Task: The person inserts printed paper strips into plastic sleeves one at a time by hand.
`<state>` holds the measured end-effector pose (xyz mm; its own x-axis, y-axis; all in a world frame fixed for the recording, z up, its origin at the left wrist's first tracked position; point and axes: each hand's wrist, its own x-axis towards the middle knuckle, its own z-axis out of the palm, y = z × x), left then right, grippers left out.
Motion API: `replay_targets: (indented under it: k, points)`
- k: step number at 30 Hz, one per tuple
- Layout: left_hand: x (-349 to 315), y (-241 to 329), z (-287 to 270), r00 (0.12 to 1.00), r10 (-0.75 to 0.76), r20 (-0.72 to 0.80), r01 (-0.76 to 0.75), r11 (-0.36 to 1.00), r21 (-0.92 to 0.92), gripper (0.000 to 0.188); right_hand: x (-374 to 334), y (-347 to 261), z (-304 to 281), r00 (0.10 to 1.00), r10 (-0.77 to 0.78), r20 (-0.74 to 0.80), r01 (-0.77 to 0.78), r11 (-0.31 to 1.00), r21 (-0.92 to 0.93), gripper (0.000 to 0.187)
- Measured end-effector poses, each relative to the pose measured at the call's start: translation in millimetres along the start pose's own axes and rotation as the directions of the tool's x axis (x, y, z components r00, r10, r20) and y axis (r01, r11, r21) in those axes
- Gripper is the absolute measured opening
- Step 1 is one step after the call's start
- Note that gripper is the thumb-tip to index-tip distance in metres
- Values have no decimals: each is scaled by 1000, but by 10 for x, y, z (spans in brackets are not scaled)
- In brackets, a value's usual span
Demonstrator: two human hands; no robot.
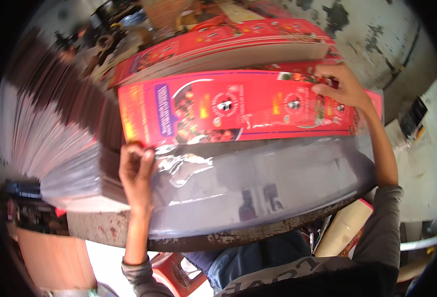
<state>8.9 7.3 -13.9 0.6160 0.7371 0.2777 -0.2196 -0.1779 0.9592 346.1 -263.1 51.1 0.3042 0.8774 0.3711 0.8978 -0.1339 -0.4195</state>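
A long red printed card sheet [263, 111] lies across the middle, its surface glossy with reflections. My right hand [346, 88] grips its upper right end, thumb over the face. At the sheet's lower left corner, my left hand [136, 168] is closed in a pinch on the edge of clear plastic film [179, 163]. The film spreads below the sheet over a grey, shiny plastic layer [278, 183]. I cannot tell whether the red sheet is inside the film or lies on it. Behind it rises a thick stack of similar red sheets [218, 39].
A tall, fanned pile of plastic-covered sheets [70, 153] stands on the left of the worn table [97, 225]. A red plastic stool [171, 272] is below, and a rolled or folded pale board [342, 227] leans at the lower right. Clutter fills the back left.
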Motion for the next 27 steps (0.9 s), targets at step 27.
replay_targets:
  k: [27]
  points:
    - [-41, 117, 114, 990, -142, -23, 136, 974, -181, 60, 531, -294, 463, 954, -274, -123, 239, 939, -246, 43]
